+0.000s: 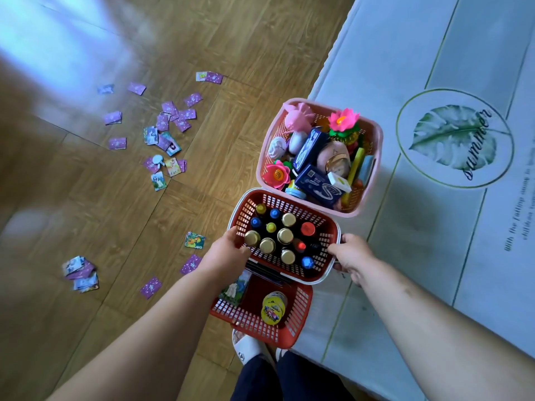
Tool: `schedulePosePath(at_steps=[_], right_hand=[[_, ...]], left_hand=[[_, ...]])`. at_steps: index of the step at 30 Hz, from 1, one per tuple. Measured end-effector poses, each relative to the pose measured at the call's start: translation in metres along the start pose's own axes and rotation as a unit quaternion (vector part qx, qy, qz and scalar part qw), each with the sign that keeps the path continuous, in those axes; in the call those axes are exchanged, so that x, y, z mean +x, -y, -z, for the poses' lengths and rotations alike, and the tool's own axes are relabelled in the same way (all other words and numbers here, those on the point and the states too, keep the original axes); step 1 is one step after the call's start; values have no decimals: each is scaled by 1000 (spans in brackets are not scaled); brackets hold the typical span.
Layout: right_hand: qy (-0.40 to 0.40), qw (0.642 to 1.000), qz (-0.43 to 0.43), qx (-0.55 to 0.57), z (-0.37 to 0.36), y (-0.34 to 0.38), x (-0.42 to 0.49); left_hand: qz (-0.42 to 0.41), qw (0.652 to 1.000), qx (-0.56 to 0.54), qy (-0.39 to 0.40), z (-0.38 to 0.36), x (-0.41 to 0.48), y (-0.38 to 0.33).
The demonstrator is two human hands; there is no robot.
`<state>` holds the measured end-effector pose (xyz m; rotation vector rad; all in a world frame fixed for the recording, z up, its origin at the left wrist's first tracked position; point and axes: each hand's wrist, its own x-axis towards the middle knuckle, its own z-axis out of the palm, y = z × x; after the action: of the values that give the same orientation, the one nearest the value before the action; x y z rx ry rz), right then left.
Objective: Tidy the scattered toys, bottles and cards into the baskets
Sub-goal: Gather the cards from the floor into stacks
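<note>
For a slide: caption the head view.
Left hand and right hand grip the bottle basket beside the toy basket; cards litter the floor.

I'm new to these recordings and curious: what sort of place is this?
Probably a bedroom at home: a leaf-print bed cover beside a wood-pattern floor with picture cards scattered on it, plus a pink basket of toys and a red basket of bottles.

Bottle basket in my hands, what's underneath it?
A second red basket, holding round yellow discs and a picture card. Its far end is covered by the bottle basket.
</note>
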<state>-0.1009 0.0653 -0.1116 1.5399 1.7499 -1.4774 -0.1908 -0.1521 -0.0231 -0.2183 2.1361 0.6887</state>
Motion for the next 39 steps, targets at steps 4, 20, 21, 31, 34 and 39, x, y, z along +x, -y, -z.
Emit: schedulePosePath(at_steps=[4,20,21,31,34,39], right_hand=[[-33,999,9,-18,4,-3,-4],[-128,983,111,-67,27,32,-82],[-129,981,125,-67,23,35,-91],[-89,963,220,-130,-106,36,-202],[-40,959,233,-153,-176,32,-237],[39,957,221,-184,-280,35,-262]], left_hand=[[-1,1000,9,-4,1,-7,-1],[-43,999,4,-9,38,-59,-5],[-52,998,16,-15,43,-62,-2],[-98,994,5,-55,136,-83,130],[-68,995,-32,-61,177,-90,197],[-7,993,-77,-87,228,-76,284]])
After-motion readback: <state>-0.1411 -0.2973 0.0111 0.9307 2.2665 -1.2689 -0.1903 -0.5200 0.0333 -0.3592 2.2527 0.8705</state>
